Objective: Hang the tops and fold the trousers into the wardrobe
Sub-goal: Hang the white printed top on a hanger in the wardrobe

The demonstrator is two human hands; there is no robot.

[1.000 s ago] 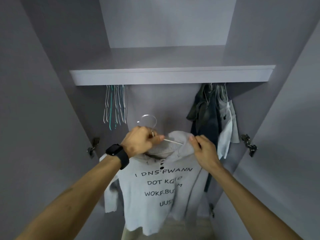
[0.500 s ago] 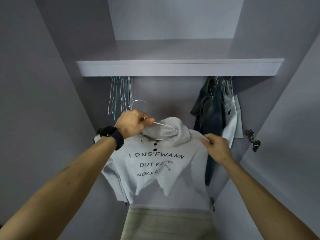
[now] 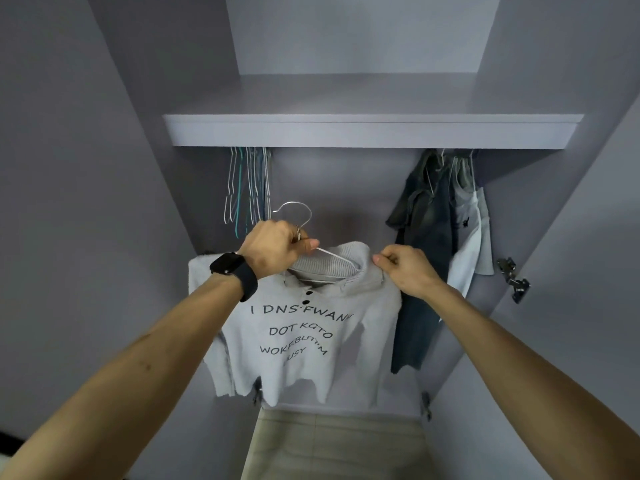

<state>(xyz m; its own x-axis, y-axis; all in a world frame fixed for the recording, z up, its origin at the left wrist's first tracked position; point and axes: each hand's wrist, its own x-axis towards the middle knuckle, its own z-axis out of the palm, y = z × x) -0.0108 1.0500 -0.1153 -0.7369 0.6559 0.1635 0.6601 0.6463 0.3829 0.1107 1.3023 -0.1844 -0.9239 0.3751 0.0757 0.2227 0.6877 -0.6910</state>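
Left hand: the left hand (image 3: 273,249) is gripping the wire hanger (image 3: 293,210) just under its hook. Its fingers are curling tight round the twisted neck and the thumb is pressing along the right wire arm.
Right hand: the right hand (image 3: 405,268) is pinching the grey top (image 3: 304,344) at the right side of its ribbed collar. Thumb and forefinger are pressing together on the cloth and the other fingers are curling in.
Grey top: it is hanging on the wire hanger in the middle of the wardrobe (image 3: 194,64) opening, front facing near, showing 2 dark buttons under the collar and dark lettering across the chest.
Hook: it is standing free in the air below the shelf (image 3: 374,130), just right of the lower ends of the empty hangers (image 3: 247,188).
Empty hangers: a bunch of white and teal wires is hanging under the left end of the shelf; their rail is hiding behind the shelf edge.
Hung clothes: a dark denim garment (image 3: 426,244) and a white top (image 3: 467,247) are hanging under the right end of the shelf, the denim one just beyond the right wrist.
Watch: a black watch (image 3: 235,273) is sitting on the left wrist.
Hinge: a metal hinge (image 3: 512,279) is sticking out from the right side wall.
Bottom: a beige surface (image 3: 339,445) is lying below the grey top's hem, near and centre.
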